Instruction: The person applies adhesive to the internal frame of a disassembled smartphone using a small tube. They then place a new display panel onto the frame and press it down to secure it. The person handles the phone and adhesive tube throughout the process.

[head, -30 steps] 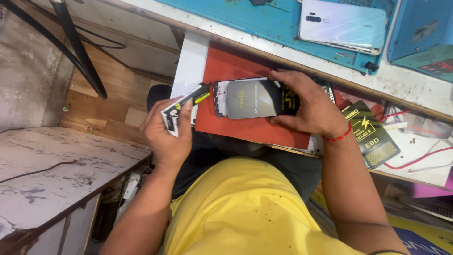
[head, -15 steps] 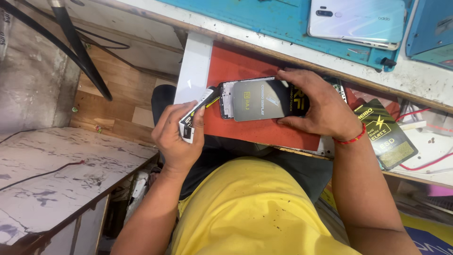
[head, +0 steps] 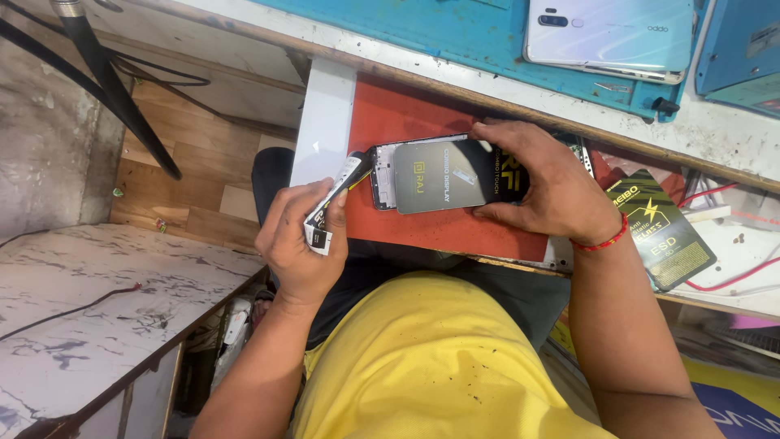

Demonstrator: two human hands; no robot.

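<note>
A phone frame with a grey display panel [head: 443,175] lies on a red mat [head: 406,114] on a pull-out shelf. My right hand [head: 548,191] grips the panel's right end, fingers over its top and bottom edges. My left hand [head: 301,240] is shut on a small black and white glue tube [head: 329,207], whose tip touches the phone's left end.
A white phone [head: 609,32] lies back up on a blue mat [head: 455,24] on the bench above. A black and yellow packet [head: 662,228] with red wires sits right of my wrist. A marbled table [head: 89,301] stands at the left; black stand legs [head: 106,81] cross the upper left.
My left hand has turned the tube and brought its tip up to the phone's left end. My right hand has stayed on the panel.
</note>
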